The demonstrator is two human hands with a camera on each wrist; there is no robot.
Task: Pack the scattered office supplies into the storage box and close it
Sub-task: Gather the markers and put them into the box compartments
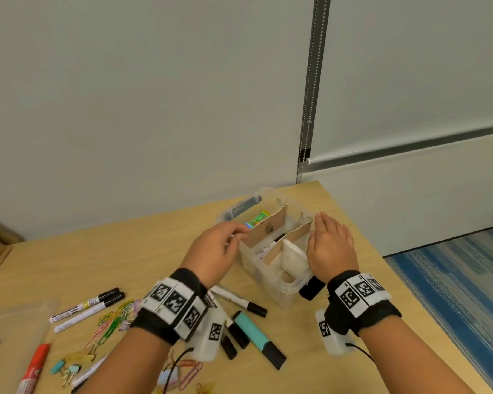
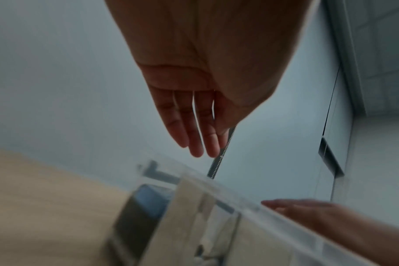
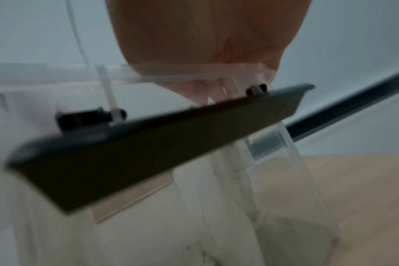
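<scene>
While your left hand point(image 1: 217, 249) hovered at the left wall of the storage box point(image 1: 271, 275), its fingers hung straight and loose in the left wrist view, grip released, nothing in it. Your right hand point(image 1: 331, 245) sat flat at the box's right wall, fingers straight and together, grip also released; whether the palm actually touched the wall, can't tell. Right wrist view was blurred, showing mostly clear plastic and a dark latch point(image 3: 162, 144).

Box was clear plastic, lid off or swung back, standing on the worktop point(image 1: 120, 257) near its far right corner. Cardboard dividers point(image 1: 268, 230) stood inside, with a green packet point(image 1: 259, 218) in the far left compartment.

Still out on the worktop, near your left wrist: teal highlighter point(image 1: 256, 335), black-capped white markers point(image 1: 87, 305), coloured paper clips point(image 1: 113, 319), small binder clips point(image 1: 66, 368), a red glue stick point(image 1: 34, 368).
</scene>
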